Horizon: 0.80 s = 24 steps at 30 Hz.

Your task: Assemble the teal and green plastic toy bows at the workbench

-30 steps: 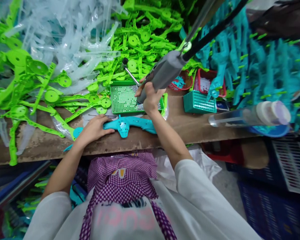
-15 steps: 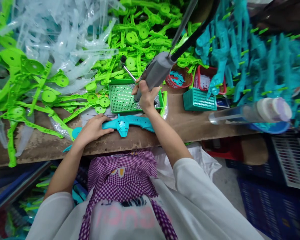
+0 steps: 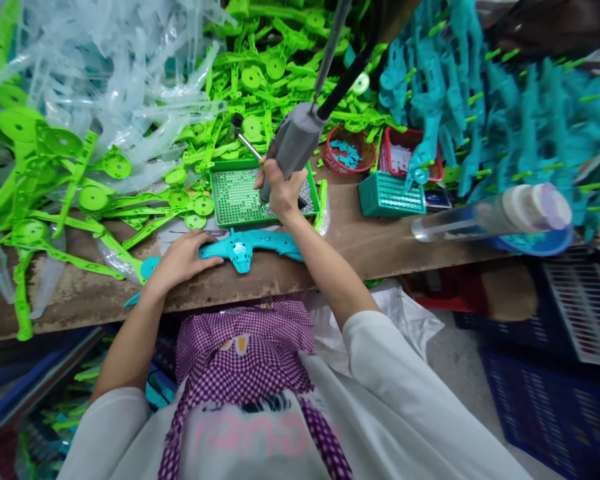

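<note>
Left grip (image 3: 186, 259) – clasping blue part (image 3: 240, 250) | right grip (image 3: 284, 193) – round driver (image 3: 297, 137), blocking tray (image 3: 245, 221) | lime parts (image 3: 253, 79) behind, perhaps tangled

A scuffed wooden workbench (image 3: 353, 233) stands over a grey floor (image 3: 457, 360), with a dark-blue crate (image 3: 535, 407) at right.

From my end I can't read any word for certain: the pink lettering (image 3: 250, 433) on the white shirt (image 3: 405, 400), bottom centre of the frame, is too blurred, and the yellow-and-white mark (image 3: 240, 345) on the checked apron (image 3: 260, 380) looks illegible.
</note>
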Tool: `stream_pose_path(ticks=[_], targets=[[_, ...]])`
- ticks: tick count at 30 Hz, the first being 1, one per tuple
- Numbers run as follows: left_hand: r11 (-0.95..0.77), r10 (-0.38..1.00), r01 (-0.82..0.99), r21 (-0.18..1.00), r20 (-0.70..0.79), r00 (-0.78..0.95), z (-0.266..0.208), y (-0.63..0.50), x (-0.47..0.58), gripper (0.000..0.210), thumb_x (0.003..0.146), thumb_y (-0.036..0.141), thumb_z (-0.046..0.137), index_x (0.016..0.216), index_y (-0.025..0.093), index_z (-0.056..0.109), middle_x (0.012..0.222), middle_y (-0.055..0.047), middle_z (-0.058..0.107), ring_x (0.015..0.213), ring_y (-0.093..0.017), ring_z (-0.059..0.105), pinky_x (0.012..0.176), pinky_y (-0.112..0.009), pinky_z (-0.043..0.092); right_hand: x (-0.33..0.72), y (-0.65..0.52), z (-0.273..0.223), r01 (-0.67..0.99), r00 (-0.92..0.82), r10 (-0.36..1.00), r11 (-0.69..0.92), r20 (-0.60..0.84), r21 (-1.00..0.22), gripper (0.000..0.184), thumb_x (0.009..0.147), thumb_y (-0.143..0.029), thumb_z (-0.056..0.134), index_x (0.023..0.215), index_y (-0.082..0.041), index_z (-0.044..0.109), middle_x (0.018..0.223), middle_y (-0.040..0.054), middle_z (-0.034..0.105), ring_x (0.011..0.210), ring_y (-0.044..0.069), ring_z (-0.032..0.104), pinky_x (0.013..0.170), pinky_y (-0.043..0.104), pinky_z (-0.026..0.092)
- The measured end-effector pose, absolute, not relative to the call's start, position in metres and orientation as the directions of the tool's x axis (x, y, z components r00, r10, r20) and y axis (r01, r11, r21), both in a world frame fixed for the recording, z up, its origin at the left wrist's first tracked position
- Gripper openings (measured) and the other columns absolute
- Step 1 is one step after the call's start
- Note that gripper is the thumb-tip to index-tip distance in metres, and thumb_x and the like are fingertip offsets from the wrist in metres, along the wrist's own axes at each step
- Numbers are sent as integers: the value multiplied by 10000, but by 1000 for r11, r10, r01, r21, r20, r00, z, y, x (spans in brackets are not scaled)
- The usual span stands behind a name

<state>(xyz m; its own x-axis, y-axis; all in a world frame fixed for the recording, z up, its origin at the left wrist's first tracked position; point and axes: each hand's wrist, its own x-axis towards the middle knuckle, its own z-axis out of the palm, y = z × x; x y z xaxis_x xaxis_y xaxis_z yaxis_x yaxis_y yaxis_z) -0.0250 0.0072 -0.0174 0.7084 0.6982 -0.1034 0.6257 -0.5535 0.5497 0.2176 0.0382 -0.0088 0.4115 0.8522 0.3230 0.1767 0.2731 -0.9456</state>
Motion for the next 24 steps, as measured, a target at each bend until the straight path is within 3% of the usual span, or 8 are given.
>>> stream_pose_path(ticks=[4, 7, 9, 11, 13, 16, 19, 24], targets=[[-542, 708, 598, 590, -63, 704, -12, 8, -31, 501, 795, 527, 689, 1177, 209, 632, 1083, -99, 652, 1033, -282, 610, 900, -431, 495, 221, 28, 16, 174, 440, 840, 267, 318, -948, 574, 721, -814, 503, 837, -263, 612, 556, -41, 493, 562, 145, 610, 576, 313, 514], [-415, 845, 567, 712, 70, 530, 0, -23, -26, 453, 784, 454, 726, 1171, 241, 625, 1158, -95, 633, 1147, -288, 573, 1004, -479, 452, 233, 5, 49, 142, 528, 759, 364, 382, -921, 586, 691, -847, 499, 831, -284, 586, 531, -50, 484, 480, 134, 564, 518, 303, 485], [-193, 928, 427, 883, 22, 372, 6, -61, -6, 345, 805, 400, 710, 1103, 238, 644, 1144, -94, 644, 1139, -269, 586, 1033, -486, 435, 244, -15, 65, 109, 571, 689, 476, 447, -873, 544, 678, -820, 555, 814, -293, 564, 496, -67, 468, 405, 122, 501, 445, 287, 434], [252, 813, 136, 958, -286, 507, 7, -103, 32, 358, 787, 366, 728, 1104, 228, 639, 1037, -87, 684, 970, -225, 656, 950, -445, 499, 254, -35, 72, 84, 573, 668, 529, 475, -845, 527, 661, -801, 597, 797, -294, 553, 456, -82, 433, 354, 116, 449, 398, 276, 387], [720, 494, -18, 694, -494, 716, 3, -134, 81, 446, 721, 280, 781, 1131, 195, 625, 1032, -108, 698, 947, -215, 675, 954, -429, 502, 262, -51, 69, 108, 557, 691, 489, 460, -865, 536, 660, -809, 587, 788, -288, 560, 440, -87, 396, 355, 118, 463, 407, 274, 393], [913, 402, -239, 330, -637, 657, -5, -147, 150, 242, 709, 189, 773, 920, 162, 658, 957, -88, 700, 945, -174, 674, 1026, -367, 457, 270, -67, 59, 163, 557, 707, 422, 436, -892, 558, 677, -826, 543, 797, -282, 586, 456, -80, 387, 410, 135, 531, 455, 286, 436], [882, 448, -388, 268, -730, 516, -6, -133, 189, 101, 751, 176, 741, 792, 173, 650, 1006, -77, 692, 1044, -171, 656, 1068, -320, 418, 275, -76, 56, 140, 561, 725, 391, 398, -910, 652, 614, -885, 523, 845, -283, 616, 459, -74, 418, 407, 141, 525, 444, 297, 438], [881, 413, -417, 224, -794, 447, 3, -121, 203, 149, 877, 334, 645, 939, 202, 672, 1179, -93, 673, 1151, -188, 630, 1075, -312, 428, 280, -83, 60, 106, 546, 757, 364, 360, -925, 687, 578, -898, 539, 855, -277, 640, 469, -58, 481, 413, 138, 524, 444, 298, 445]])
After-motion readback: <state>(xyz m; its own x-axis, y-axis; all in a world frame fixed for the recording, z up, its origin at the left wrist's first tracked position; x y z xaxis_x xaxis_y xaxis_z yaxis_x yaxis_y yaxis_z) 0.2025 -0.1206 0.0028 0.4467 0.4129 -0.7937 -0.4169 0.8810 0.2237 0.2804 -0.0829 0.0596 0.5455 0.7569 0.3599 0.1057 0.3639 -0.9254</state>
